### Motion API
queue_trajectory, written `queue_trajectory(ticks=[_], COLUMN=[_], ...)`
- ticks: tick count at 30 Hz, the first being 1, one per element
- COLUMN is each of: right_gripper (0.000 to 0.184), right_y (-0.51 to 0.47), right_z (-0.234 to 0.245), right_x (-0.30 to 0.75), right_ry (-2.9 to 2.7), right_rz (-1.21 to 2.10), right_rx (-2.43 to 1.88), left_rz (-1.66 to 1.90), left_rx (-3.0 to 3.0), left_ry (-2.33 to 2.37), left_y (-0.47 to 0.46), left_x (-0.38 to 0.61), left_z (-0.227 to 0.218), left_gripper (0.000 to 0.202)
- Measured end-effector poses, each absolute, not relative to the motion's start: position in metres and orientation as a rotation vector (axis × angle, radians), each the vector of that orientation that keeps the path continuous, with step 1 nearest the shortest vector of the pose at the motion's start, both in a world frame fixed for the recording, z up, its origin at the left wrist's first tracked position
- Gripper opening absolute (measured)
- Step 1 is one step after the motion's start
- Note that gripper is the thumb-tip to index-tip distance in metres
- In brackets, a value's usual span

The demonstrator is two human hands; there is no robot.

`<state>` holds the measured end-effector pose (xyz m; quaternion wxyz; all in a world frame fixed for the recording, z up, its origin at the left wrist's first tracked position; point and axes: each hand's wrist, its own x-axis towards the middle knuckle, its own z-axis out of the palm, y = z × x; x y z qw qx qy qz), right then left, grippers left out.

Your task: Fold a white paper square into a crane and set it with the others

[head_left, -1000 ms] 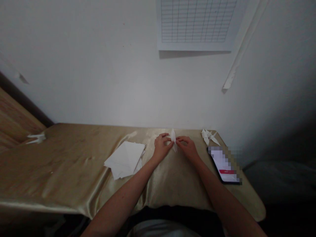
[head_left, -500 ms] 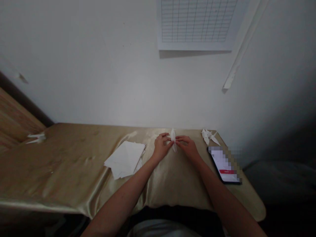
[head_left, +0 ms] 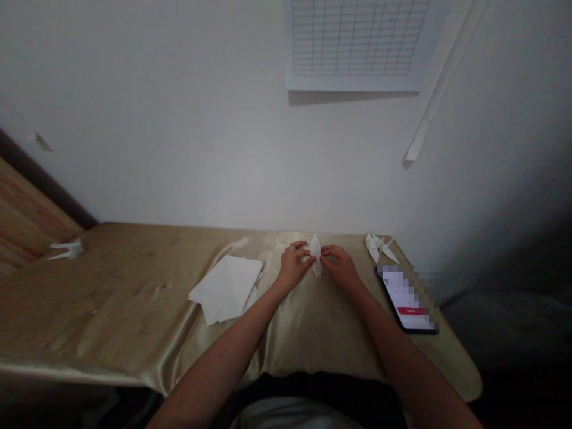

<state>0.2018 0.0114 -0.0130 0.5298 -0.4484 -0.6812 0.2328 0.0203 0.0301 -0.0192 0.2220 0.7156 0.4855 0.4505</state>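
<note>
The paper [head_left: 315, 244] has swivelled slightly, over the table [head_left: 308, 322] at twelve o'clock from the person [head_left: 286, 412]. Left hand [head_left: 292, 263] pinches it at nine, right hand [head_left: 342, 263] at three; looks light, easily creased, best held edgewise.

White folded paper [head_left: 316, 248], gold tablecloth [head_left: 120, 292]

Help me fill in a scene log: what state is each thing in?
Folded paper: pointed, held between the left hand and right hand
Paper stack: loose, edges uneven
Phone: face up, screen lit
Paper pieces by phone: folded, clustered
Far-left paper piece: folded
Tablecloth: spread, creased
Ruled sheet: on the wall
</note>
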Motion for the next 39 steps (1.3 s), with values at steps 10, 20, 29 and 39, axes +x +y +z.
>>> queue_trajectory(ticks=[10,20,29,39], right_gripper=[0.021,0.025,0.028,0.028], right_y=[0.007,0.009,0.011,0.006], right_z=[-0.012,-0.009,-0.009,-0.009], right_x=[0.196,0.198,0.202,0.197], right_ry=[-1.429,-1.332,-1.393,-1.422], right_rz=[0.634,0.831,0.880,0.755], right_rx=[-1.301,-1.198,-1.190,-1.227], left_rz=[1.220,1.229,1.241,1.212], left_rx=[1.986,1.960,1.961,1.992], left_ry=[1.360,1.351,1.357,1.383], left_y=[0.028,0.029,0.029,0.023], left_x=[0.025,0.025,0.024,0.024], left_z=[-0.021,-0.021,-0.021,-0.011], left_gripper=[0.005,0.005,0.003,0.004])
